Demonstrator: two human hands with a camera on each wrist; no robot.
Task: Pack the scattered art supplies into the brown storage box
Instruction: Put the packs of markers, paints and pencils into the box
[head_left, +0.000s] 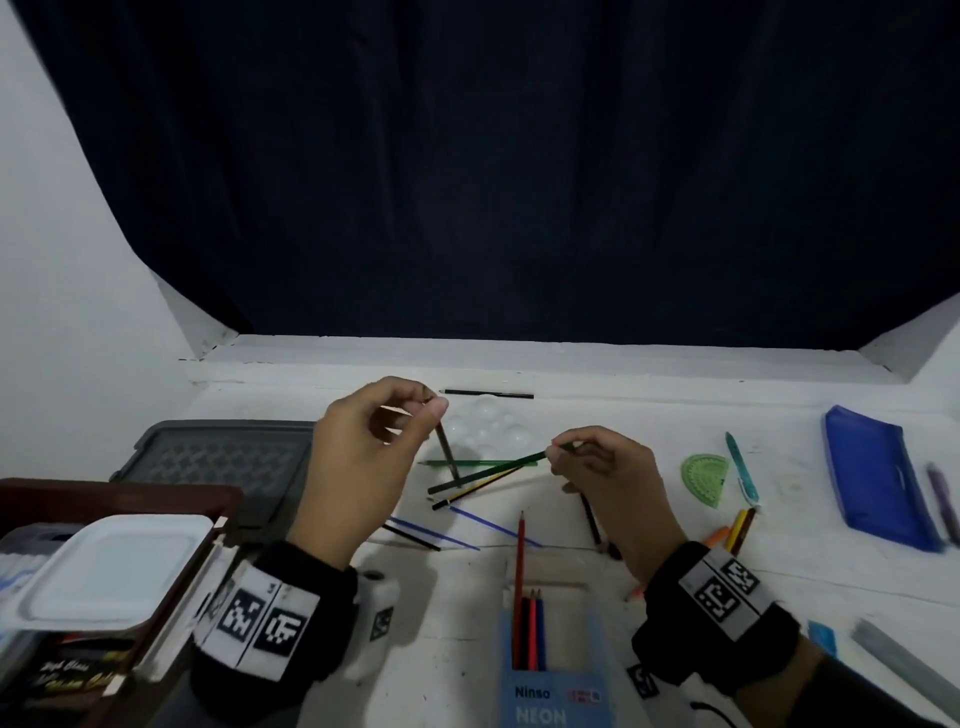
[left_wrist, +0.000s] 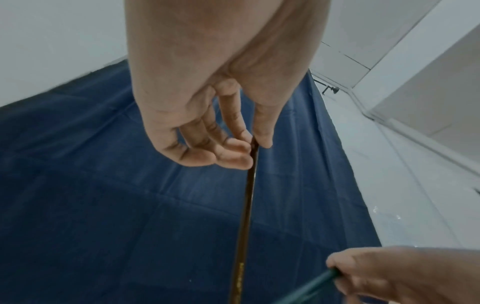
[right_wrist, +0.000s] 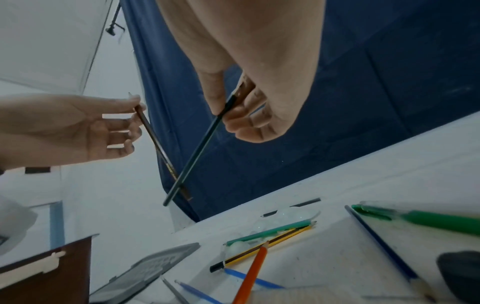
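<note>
1. The brown storage box (head_left: 156, 499) is sitting at the surface's (head_left: 649, 415) near left corner, a white tray (head_left: 111, 569) resting in it.
2. My left hand (head_left: 363, 467) is pinching the brown pencil (head_left: 448, 452) by its top end, raised above the surface.
3. My right hand (head_left: 608, 478) is pinching the dark green pencil (head_left: 488, 473), which is crossing the brown one.
4. More pencils (head_left: 519, 561) are lying scattered mid-surface.

Brown pencil (head_left: 448, 453) hangs upright; dark green pencil (head_left: 488, 473) slants (both held aloft).
</note>
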